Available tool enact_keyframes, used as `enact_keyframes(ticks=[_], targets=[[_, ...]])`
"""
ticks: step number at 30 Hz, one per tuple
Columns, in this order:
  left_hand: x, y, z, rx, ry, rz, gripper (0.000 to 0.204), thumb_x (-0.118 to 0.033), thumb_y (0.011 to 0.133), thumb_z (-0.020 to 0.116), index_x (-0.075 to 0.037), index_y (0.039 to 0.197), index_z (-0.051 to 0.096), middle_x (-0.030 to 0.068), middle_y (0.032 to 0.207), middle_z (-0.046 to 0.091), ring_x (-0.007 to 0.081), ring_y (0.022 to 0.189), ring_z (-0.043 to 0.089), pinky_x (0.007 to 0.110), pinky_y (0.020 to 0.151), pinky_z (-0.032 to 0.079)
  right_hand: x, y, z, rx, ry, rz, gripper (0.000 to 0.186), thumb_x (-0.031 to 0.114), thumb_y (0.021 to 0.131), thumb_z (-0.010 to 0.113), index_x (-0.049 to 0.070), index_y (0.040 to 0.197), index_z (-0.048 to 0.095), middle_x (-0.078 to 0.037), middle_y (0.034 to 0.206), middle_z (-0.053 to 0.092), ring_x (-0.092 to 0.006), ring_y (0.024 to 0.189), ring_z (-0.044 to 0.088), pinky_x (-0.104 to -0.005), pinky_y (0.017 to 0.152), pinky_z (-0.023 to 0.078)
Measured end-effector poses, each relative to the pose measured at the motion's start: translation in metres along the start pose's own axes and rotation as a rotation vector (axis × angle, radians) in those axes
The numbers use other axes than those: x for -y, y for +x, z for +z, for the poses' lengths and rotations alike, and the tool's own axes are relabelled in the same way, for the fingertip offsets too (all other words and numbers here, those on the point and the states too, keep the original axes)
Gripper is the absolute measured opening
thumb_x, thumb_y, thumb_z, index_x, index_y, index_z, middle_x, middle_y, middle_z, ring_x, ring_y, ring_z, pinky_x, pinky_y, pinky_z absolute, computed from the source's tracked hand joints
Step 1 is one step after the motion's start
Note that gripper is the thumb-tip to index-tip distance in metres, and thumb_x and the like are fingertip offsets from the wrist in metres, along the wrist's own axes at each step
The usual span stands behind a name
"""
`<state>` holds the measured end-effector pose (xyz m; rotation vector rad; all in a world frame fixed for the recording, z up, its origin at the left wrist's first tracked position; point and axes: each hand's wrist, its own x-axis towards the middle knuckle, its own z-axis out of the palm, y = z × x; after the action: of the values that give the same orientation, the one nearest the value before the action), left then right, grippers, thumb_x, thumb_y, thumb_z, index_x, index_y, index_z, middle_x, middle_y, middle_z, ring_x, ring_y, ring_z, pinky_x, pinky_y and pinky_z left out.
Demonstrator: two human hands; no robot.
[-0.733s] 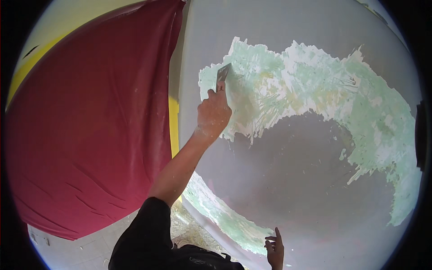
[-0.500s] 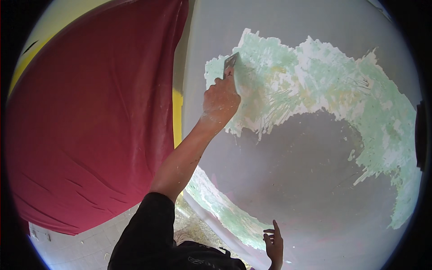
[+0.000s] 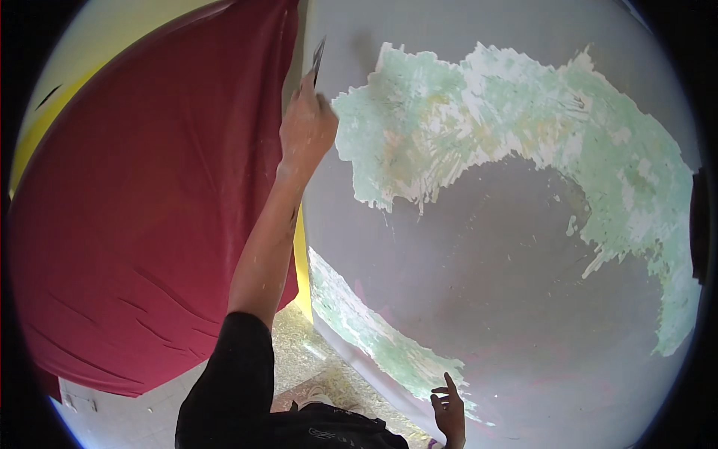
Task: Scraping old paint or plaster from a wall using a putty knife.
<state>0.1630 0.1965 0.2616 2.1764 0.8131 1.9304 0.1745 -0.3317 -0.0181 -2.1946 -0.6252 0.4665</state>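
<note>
My left hand point(image 3: 308, 127) is closed round the handle of a putty knife point(image 3: 319, 60), raised at the left side of a grey wall point(image 3: 479, 292). The blade points up and seems held off the wall, with a soft shadow to its right. Right of the hand spreads a wide, jagged, arched patch point(image 3: 419, 105) of pale green and white, with rough streaks. Low down, my right hand point(image 3: 449, 411) is bare, its fingers apart, by the end of a second green-and-white strip point(image 3: 366, 322). Whether it touches the wall I cannot tell.
A large dark red cloth point(image 3: 149, 202) hangs at the left, close beside my left arm. Behind it is a yellow strip point(image 3: 301, 262). Pale flakes litter the floor point(image 3: 307, 348) at the wall's foot. A dark object point(image 3: 699, 224) stands at the far right rim.
My left hand with the putty knife has moved up and left, off the green-and-white patch. The knife has turned more edge-on. My right hand has shifted slightly.
</note>
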Motion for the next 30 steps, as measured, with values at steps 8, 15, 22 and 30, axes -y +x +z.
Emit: enact_keyframes(ticks=[8,15,22,30], targets=[[-0.025,-0.051,0.064,0.407,0.115,-0.136,0.068,-0.005,0.085,0.053,-0.007,0.149,0.028,0.0252,0.100,0.060,0.0427,0.088,0.065,0.051,0.076,0.053,-0.006,0.008,-0.002,0.019,0.017,0.064,0.070,0.006,0.087,0.065,0.012,0.150,0.035,-0.009,0.102,0.070,-0.0173,0.073,0.063,-0.0302,0.064,0.052],[-0.021,-0.085,0.048,0.486,0.075,-0.186,0.075,-0.006,0.083,0.055,-0.014,0.152,0.025,0.0227,0.094,0.062,0.0419,0.083,0.066,0.050,0.072,0.054,-0.005,0.013,-0.008,-0.054,0.002,0.076,0.068,0.005,0.087,0.063,0.011,0.149,0.036,-0.010,0.100,0.069,-0.0182,0.073,0.064,-0.0305,0.064,0.053],[0.044,0.042,0.092,-0.033,0.141,-0.096,0.043,-0.014,0.086,0.055,-0.007,0.128,0.059,0.0222,0.086,0.065,0.0437,0.076,0.064,0.054,0.070,0.052,-0.001,0.026,-0.005,-0.016,-0.046,0.023,0.065,0.005,0.088,0.063,0.010,0.148,0.038,-0.010,0.098,0.070,-0.0178,0.071,0.065,-0.0311,0.063,0.053],[0.028,-0.164,0.055,0.365,-0.460,-0.226,0.052,-0.003,0.086,0.053,-0.006,0.138,0.050,0.0249,0.093,0.065,0.0359,0.079,0.065,0.043,0.072,0.051,-0.017,-0.001,0.002,-0.031,-0.051,0.101,0.051,0.016,0.099,0.056,0.021,0.148,0.042,-0.009,0.111,0.068,-0.0202,0.085,0.064,-0.0367,0.074,0.053]])
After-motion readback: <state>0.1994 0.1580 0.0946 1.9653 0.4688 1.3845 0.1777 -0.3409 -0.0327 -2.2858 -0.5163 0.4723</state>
